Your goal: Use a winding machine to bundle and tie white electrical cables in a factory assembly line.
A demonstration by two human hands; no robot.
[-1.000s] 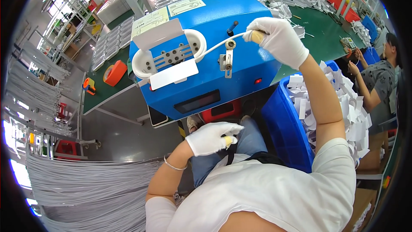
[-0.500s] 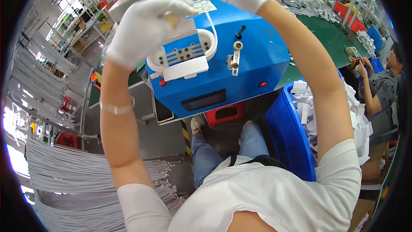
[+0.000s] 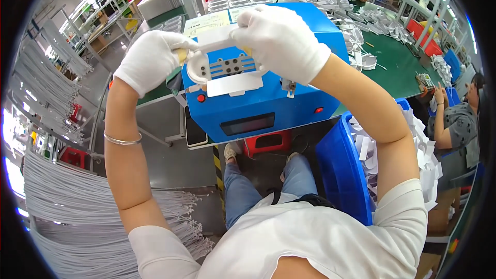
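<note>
A blue benchtop machine (image 3: 305,98) stands before me with a slotted metal fixture (image 3: 227,67) on top. White cord is looped round the fixture's left end. My left hand (image 3: 150,59), in a white glove with a yellowish thumb tip, pinches at the left end of a white paper strip (image 3: 216,39) at the fixture's far side. My right hand (image 3: 281,41), gloved too, has its fingers closed on the strip's right end and covers the fixture's right end. A second white flap (image 3: 235,83) lies along the near side of the fixture.
At my right stands a blue bin (image 3: 343,165) heaped with white paper-wrapped pieces (image 3: 367,147). More white pieces (image 3: 356,10) cover the green table (image 3: 387,67). Bundled white cords (image 3: 93,196) hang at lower left. A red stool (image 3: 268,142) is under the machine. Two people work nearby.
Both hands have come down toward the fixture, the right one lower and leftward. The strip at the far side is now between the two hands. My view has shifted slightly.
</note>
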